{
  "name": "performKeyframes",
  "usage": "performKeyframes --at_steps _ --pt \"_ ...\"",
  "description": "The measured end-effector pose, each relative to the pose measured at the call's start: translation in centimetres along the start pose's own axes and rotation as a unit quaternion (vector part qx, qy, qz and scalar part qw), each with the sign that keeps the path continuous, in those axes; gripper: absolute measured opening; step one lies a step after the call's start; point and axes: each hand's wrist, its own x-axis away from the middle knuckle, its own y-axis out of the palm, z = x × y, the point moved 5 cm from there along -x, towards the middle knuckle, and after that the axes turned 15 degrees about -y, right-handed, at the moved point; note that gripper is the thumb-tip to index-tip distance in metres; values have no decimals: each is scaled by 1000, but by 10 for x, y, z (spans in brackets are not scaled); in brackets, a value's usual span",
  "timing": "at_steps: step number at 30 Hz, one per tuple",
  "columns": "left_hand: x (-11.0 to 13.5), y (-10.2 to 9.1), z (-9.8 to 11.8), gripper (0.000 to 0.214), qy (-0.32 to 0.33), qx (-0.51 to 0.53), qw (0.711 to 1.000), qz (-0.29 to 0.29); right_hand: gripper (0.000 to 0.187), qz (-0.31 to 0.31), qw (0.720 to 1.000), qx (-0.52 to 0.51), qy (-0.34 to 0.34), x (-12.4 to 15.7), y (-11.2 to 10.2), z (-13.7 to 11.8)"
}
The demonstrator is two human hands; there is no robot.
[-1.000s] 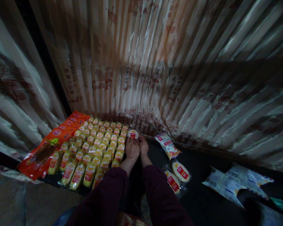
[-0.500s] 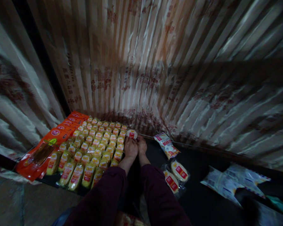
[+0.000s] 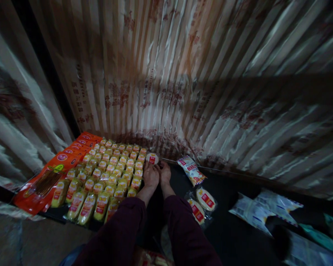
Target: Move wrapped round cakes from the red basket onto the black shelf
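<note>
A white, rounded snack in a clear wrapper with a red label (image 3: 152, 159) stands at the back, beside rows of small yellow-wrapped snacks (image 3: 115, 160). My left hand (image 3: 150, 176) has its fingers closed at the lower edge of this wrapped snack, partly covering it. Close on its right is my right hand (image 3: 164, 174), fingers bent in toward the left hand; whatever they pinch is hidden. Two similar oval snacks (image 3: 206, 199) lie overlapping to the right of my right forearm.
Orange snack bags (image 3: 47, 177) overlap along the left end of the black surface (image 3: 222, 236). A white-and-red bag (image 3: 192, 170) leans near the corrugated back sheet (image 3: 122, 74), where a thin wire runs. Silvery bags (image 3: 252, 210) lie at the right. A package (image 3: 152, 257) is partly visible below my arms.
The view has swung slightly right, so things sit further left. My right hand has drawn slightly down from the white wrapped snack, while my left hand stays at its lower edge.
</note>
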Motion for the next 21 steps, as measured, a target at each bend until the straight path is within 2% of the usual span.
performKeyframes --at_steps 4,10,16,21 --pt "10 -4 5 38 7 -34 999 4 38 21 1000 -11 10 6 -5 3" --pt "32 -7 11 33 18 -63 998 -9 33 3 1000 -11 19 15 -14 6" --pt "60 -10 -2 36 7 -97 995 -38 26 -27 999 -16 39 41 -26 4" --pt "91 -23 -20 38 -5 -93 994 -61 25 -53 997 -34 36 74 -36 -3"
